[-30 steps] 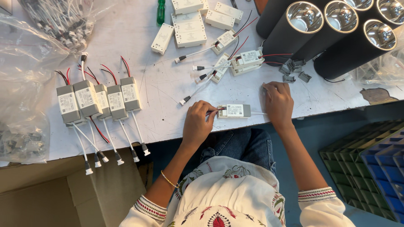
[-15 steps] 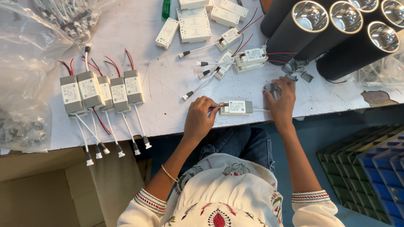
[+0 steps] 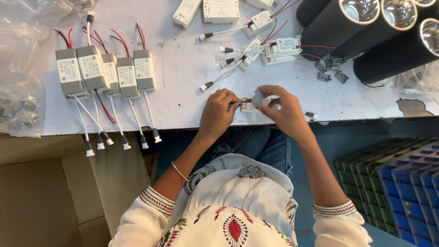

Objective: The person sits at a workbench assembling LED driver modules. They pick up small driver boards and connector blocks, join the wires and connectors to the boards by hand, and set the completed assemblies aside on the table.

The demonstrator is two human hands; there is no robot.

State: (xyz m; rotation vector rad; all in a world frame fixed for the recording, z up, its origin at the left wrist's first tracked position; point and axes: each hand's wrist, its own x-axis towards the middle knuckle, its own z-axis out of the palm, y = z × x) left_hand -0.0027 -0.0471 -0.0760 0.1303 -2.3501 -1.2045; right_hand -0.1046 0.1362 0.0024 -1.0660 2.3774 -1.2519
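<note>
Two bare hands meet at the near edge of the white worktable, over a small white driver box lying flat there. The left hand has its fingertips pinched together on the thin wires at the box's left end. The right hand holds a small grey cap pinched between thumb and forefinger, just above the box's right part; whether the cap touches the box cannot be told.

Left of the driver box, well apart, five finished grey-capped drivers lie side by side with red leads pointing away and white cables with plugs hanging over the table edge. Beyond the box, further from the person, lies a loose cluster of uncapped white drivers with plugged cables. To the right of that cluster sit a few loose grey caps, next to three black cylindrical lamp housings. Below the table, right of the box, stand blue and green crates.
</note>
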